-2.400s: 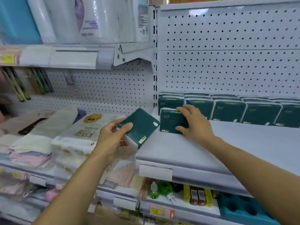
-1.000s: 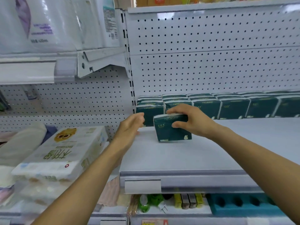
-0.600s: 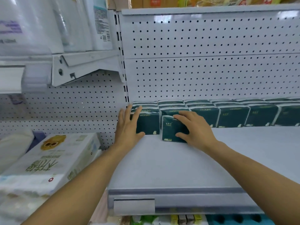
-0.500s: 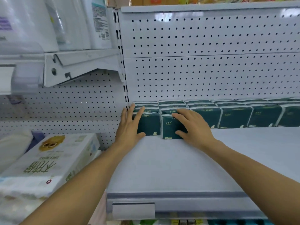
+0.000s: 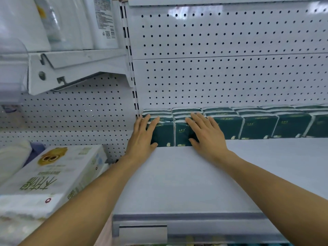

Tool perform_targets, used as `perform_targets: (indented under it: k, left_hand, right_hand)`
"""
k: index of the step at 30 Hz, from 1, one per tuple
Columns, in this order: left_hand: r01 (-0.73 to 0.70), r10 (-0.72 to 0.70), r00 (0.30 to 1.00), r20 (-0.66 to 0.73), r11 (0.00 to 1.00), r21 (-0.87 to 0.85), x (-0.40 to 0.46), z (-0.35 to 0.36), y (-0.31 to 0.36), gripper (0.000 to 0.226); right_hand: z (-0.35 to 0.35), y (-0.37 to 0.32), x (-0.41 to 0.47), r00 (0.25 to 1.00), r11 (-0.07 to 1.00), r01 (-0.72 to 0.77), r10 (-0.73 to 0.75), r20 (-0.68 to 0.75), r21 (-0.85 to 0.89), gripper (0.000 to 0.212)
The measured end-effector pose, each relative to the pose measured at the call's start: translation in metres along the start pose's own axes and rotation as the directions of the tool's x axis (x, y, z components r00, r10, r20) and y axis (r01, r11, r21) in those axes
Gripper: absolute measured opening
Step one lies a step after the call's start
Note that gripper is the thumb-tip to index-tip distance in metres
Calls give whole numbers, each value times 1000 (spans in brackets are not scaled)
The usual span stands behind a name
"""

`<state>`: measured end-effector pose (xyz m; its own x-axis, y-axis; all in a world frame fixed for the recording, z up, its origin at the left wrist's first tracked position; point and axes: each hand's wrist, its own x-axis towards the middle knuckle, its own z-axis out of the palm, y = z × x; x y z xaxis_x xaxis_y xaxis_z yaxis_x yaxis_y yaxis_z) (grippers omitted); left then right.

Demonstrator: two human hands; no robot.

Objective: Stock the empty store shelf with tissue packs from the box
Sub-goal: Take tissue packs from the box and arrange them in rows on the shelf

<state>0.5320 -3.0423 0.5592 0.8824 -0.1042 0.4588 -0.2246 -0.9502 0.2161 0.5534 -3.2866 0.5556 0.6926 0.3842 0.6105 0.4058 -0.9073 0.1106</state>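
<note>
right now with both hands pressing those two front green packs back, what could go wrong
The two front packs stand proud of the back row; uneven pushing by the left hand or right hand may skew them. They stand upright on narrow bases, so a hard shove might tip them. The shelf in front is bare, so nothing braces them.

The dark green tissue packs (image 5: 229, 127) at the far edge of the shelf carry upside-down pale lettering: "COMFORTABLE" reads on one just right of centre, and "COMFO" on the leftmost front pack (image 5: 164, 134). The white bundle (image 5: 53, 176) at near left bears large green characters, too blurred to read, and the barcode label (image 5: 104, 20) at upper left is illegible too.
</note>
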Motion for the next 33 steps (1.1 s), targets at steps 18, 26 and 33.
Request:
perform_targets:
  k: [18, 26, 33]
  left_hand:
    - [-58, 93, 983, -159, 975, 214, -53, -43, 29, 81]
    - [-97, 164, 940, -299, 969, 226, -190, -93, 32, 62]
    - [-76, 114, 976, -184, 977, 200, -321, -103, 13, 64]
  right_hand:
    - [-58, -43, -24, 990, 987, -99, 111, -91, 129, 65]
    - [-123, -121, -126, 979, 985, 5, 31, -204, 174, 51]
    - [-140, -203, -227, 996, 972, 40, -20, -87, 230, 50]
